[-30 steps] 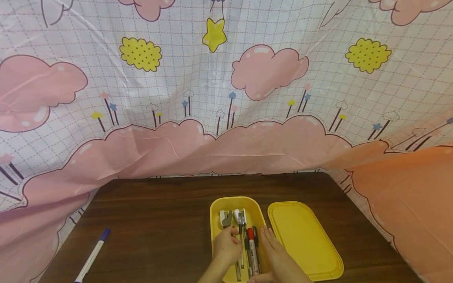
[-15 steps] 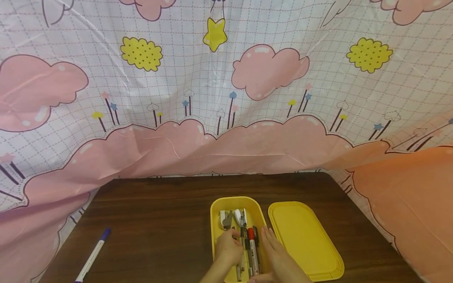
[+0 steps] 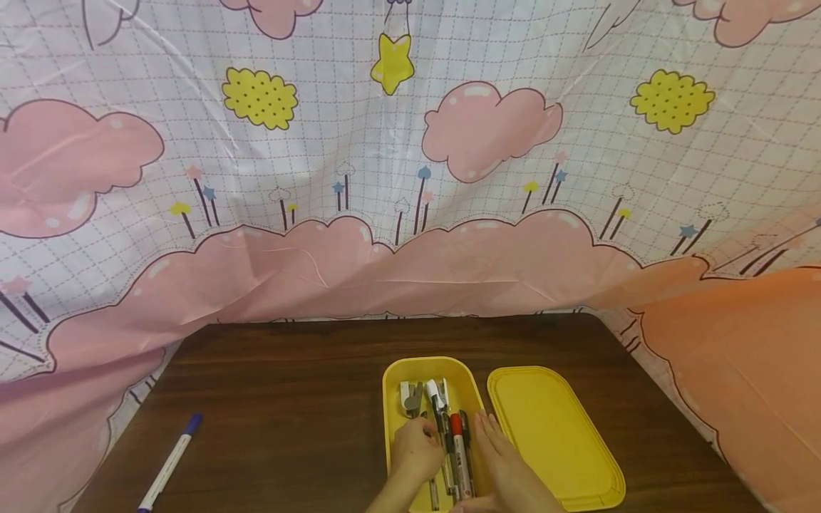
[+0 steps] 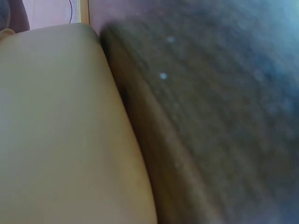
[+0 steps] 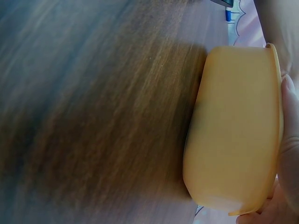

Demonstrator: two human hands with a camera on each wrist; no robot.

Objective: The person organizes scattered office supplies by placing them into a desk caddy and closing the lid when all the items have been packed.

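Note:
A yellow box (image 3: pixel 394 379) holds pens and small stationery. My left hand (image 3: pixel 413 450) is inside it, fingers curled at a slim pen (image 3: pixel 434 493) whose clear barrel shows below the hand and dark end above. Just right of its fingertips lie a black pen (image 3: pixel 437 403), a white marker with a red cap (image 3: pixel 459 456) and a dark pen (image 3: pixel 465 426). My right hand (image 3: pixel 509 467) rests along the box's right side, its fingers straight. In the right wrist view, the box's outer wall (image 5: pixel 233 126) stands beside that hand's thumb.
A small grey-and-white item, perhaps a stapler (image 3: pixel 412 399), lies at the box's far end. The yellow lid (image 3: pixel 554 434) is flat on the dark wooden table (image 3: pixel 288 399) to the right. A white marker with a blue cap (image 3: pixel 169 463) lies far left. Patterned cloth (image 3: pixel 410 263) hangs behind.
The black pen beside my left fingertips has shifted and now slants, its near end further right against the other pens. The left hand has edged slightly right; the right hand stays along the box.

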